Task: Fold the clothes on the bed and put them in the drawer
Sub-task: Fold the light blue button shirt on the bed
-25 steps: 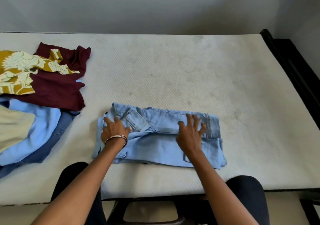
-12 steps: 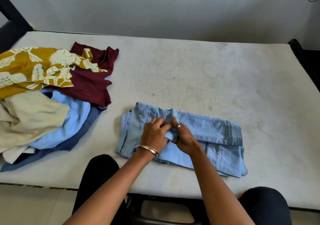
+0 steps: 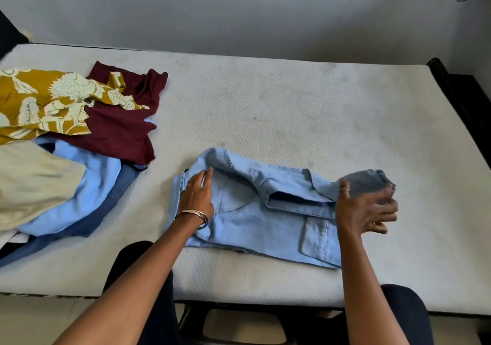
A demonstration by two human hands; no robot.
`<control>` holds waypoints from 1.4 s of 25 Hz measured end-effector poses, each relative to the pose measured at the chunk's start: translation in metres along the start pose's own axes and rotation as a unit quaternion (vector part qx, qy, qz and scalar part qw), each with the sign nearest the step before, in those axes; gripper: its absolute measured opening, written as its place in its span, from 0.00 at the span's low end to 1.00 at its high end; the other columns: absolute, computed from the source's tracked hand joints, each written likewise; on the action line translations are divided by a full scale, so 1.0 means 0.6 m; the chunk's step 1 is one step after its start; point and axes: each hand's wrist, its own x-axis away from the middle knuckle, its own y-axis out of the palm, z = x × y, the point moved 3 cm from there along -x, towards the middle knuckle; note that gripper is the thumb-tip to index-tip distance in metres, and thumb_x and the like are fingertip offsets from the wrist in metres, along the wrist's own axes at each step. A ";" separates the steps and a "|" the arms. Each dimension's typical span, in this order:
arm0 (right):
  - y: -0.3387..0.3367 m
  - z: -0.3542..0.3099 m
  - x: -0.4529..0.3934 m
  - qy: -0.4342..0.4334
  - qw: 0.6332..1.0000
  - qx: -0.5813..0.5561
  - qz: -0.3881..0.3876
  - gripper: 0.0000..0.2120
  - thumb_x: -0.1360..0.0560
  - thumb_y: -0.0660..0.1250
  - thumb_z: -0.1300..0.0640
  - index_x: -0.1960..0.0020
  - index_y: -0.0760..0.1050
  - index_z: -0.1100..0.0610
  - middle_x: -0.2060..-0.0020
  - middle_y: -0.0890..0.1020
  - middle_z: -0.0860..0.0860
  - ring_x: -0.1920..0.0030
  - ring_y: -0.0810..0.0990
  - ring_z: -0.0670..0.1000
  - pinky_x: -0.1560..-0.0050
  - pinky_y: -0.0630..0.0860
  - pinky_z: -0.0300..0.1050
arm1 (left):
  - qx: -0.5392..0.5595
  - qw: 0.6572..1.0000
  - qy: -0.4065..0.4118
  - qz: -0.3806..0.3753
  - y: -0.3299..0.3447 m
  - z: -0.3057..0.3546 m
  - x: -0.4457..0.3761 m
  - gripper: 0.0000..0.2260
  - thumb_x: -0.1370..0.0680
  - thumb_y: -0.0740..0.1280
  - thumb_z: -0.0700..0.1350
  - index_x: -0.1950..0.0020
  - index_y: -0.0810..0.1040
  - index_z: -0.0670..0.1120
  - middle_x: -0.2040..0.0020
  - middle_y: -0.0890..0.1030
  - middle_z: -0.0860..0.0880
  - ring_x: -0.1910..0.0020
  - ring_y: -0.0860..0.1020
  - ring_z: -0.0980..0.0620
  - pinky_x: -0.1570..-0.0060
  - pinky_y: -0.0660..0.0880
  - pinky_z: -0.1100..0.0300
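The folded denim jeans [image 3: 255,217] are pale light blue, greyer at the raised leg end. In the pile, the printed shirt [image 3: 45,103] is mustard yellow with a cream leaf and flower pattern. The plain top [image 3: 119,132] is dark maroon. Near them lie a sky-blue garment [image 3: 87,185], a darker blue denim piece [image 3: 79,227] and a beige cloth [image 3: 32,182]. The quilted mattress [image 3: 292,116] is white with faint grey stains.

Light-blue jeans [image 3: 255,217] lie partly folded near the bed's [image 3: 292,105] front edge.
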 end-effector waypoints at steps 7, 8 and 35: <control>0.102 -0.022 -0.009 -0.339 0.895 0.216 -0.191 0.33 0.26 0.71 0.47 0.26 0.64 0.55 0.28 0.67 0.54 0.26 0.58 0.57 0.32 0.54 0.61 | 0.055 0.995 0.069 -0.040 0.002 0.057 -0.172 0.30 0.21 0.64 0.48 0.22 0.56 0.45 0.22 0.57 0.44 0.23 0.56 0.44 0.28 0.58 0.44; 0.109 -0.017 -0.026 -0.347 0.881 0.252 -0.202 0.33 0.25 0.71 0.48 0.26 0.63 0.56 0.30 0.69 0.54 0.27 0.59 0.56 0.31 0.53 0.61 | 0.033 0.997 0.043 -0.063 0.003 0.061 -0.197 0.29 0.19 0.60 0.51 0.21 0.53 0.47 0.22 0.57 0.45 0.23 0.55 0.45 0.27 0.53 0.43; 0.058 -0.019 -0.191 -0.316 0.854 0.284 -0.299 0.12 0.28 0.60 0.64 0.49 0.78 0.55 0.53 0.81 0.57 0.46 0.76 0.64 0.47 0.68 0.54 | -0.138 0.978 0.012 -0.157 0.022 0.010 -0.189 0.11 0.21 0.55 0.46 0.44 0.74 0.48 0.54 0.79 0.45 0.46 0.77 0.44 0.30 0.49 0.44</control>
